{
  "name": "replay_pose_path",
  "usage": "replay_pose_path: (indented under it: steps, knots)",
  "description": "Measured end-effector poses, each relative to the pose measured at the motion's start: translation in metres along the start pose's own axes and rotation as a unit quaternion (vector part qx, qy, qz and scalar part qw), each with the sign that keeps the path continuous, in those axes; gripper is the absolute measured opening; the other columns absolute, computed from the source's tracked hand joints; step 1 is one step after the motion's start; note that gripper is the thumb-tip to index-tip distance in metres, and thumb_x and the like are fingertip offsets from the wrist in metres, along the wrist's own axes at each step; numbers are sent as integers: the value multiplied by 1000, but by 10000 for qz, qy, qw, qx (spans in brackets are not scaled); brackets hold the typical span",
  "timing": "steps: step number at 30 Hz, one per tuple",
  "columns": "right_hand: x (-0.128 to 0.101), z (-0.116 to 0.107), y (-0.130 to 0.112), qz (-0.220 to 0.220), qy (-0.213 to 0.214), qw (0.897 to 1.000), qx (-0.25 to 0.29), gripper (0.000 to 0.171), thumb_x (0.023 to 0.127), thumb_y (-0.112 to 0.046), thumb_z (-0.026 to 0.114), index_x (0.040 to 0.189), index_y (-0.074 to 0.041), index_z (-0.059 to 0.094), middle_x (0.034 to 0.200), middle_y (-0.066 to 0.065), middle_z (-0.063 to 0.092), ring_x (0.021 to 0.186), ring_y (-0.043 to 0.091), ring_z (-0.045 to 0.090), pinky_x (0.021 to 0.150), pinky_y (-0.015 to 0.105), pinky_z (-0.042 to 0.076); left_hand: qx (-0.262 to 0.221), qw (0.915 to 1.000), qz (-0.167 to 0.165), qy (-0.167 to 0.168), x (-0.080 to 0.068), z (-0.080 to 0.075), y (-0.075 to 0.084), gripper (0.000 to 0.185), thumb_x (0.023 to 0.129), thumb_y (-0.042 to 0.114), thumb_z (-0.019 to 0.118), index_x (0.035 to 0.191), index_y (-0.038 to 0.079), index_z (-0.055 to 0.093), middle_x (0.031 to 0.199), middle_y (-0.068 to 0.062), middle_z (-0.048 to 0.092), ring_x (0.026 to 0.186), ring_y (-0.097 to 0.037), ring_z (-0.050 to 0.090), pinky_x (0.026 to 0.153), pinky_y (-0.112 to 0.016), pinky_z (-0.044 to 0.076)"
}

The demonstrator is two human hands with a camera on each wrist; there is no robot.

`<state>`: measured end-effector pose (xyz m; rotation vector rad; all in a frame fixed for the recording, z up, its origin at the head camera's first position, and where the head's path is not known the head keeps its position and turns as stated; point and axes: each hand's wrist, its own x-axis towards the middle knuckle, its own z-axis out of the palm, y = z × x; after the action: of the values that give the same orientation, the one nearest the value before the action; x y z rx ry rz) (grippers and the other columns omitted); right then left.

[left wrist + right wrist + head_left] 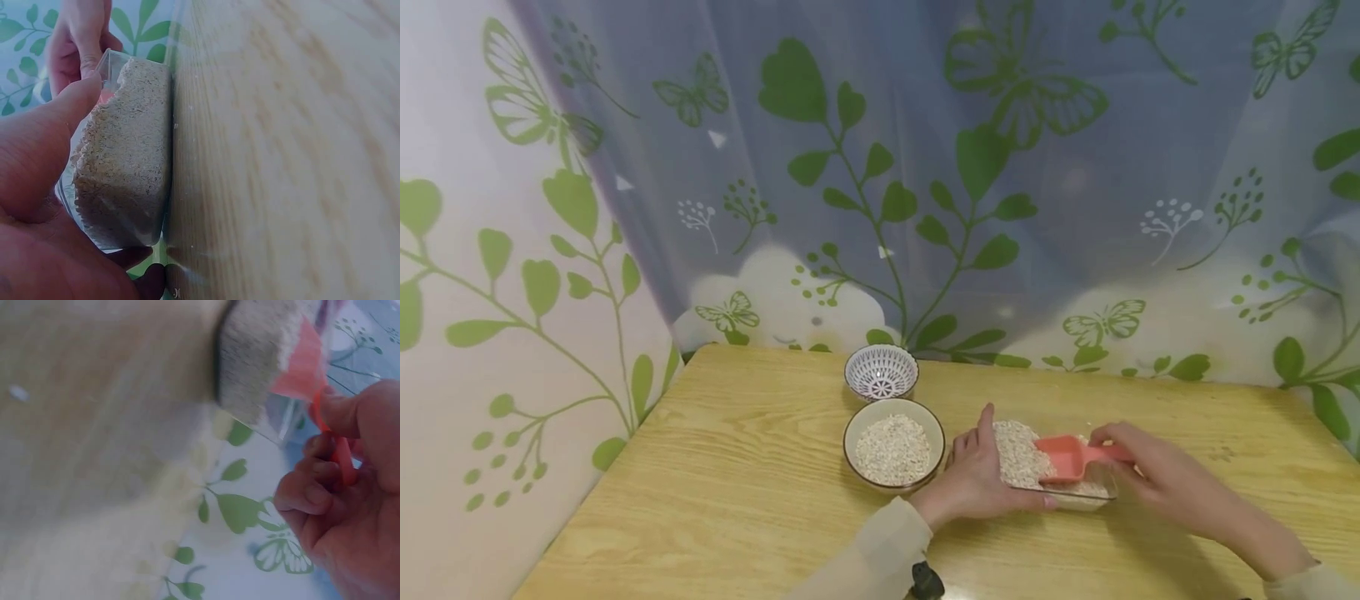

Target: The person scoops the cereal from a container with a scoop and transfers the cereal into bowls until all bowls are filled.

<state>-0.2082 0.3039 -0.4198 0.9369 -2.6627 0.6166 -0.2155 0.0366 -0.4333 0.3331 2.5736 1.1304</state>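
Observation:
Oats fill much of a clear rectangular container (pixel 1101 487) on the table. My left hand (pixel 977 482) holds the container's left end, thumb along the near side and fingers round the end. In my right hand (pixel 1172 479) is the handle of a coral-red scoop (pixel 1066 460). The scoop's head sits in the oats (pixel 1018 454) towards the container's right side. Seen from the right wrist, the fingers curl round the scoop handle (pixel 342 459). The left wrist view shows the oats (pixel 128 147) through the container's wall, banked higher near my left hand.
Left of the container stands a cream bowl (pixel 895 407) with a dark rim, holding oats. Behind it is a smaller patterned bowl (pixel 880 371). The wooden table (pixel 722 467) meets a leaf-and-butterfly printed curtain (pixel 1075 208) at its back edge.

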Motion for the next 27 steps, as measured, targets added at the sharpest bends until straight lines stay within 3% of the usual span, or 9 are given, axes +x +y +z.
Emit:
replay_pose_path:
  steps: [7, 11, 18, 23, 27]
  knots:
    - [0, 17, -3, -554, 677, 9960, -167, 46, 76, 8, 81, 113, -15, 65, 101, -9, 66, 87, -5, 57, 64, 17, 49, 47, 10000, 44, -2, -1, 0, -1, 136, 70, 62, 88, 165, 28, -3, 165, -15, 30, 154, -33, 24, 118, -57, 38]
    - [-1, 21, -3, -612, 808, 9949, 10, 44, 77, 8, 80, 112, -14, 64, 99, -10, 64, 85, -6, 55, 66, 13, 45, 35, 10000, 79, 9, -1, 0, 0, 136, 70, 61, 88, 166, 26, -4, 165, -16, 29, 154, -34, 24, 118, -58, 38]
    - [-4, 19, 2, -104, 588, 9951, 794, 37, 87, 13, 69, 112, -13, 62, 101, 0, 68, 95, -9, 59, 63, 20, 50, 45, 10000, 8, 19, -2, -1, 0, 137, 69, 62, 88, 166, 27, -3, 166, -15, 29, 155, -34, 23, 117, -59, 38]
    - [-7, 17, 5, 288, 291, 9911, 1265, 29, 95, 8, 63, 112, -14, 60, 97, -3, 70, 80, -6, 54, 58, 21, 44, 56, 10000, 40, 21, -2, -1, -1, 137, 70, 62, 87, 166, 27, -4, 166, -15, 28, 155, -34, 23, 117, -58, 38]
    - [-11, 14, 10, 627, 110, 9845, 1631, 23, 100, 5, 57, 117, -10, 58, 98, -5, 68, 80, -5, 57, 58, 22, 45, 29, 10000, 71, -12, -2, -2, -1, 136, 71, 62, 87, 165, 28, -5, 166, -16, 27, 155, -34, 23, 117, -59, 38]
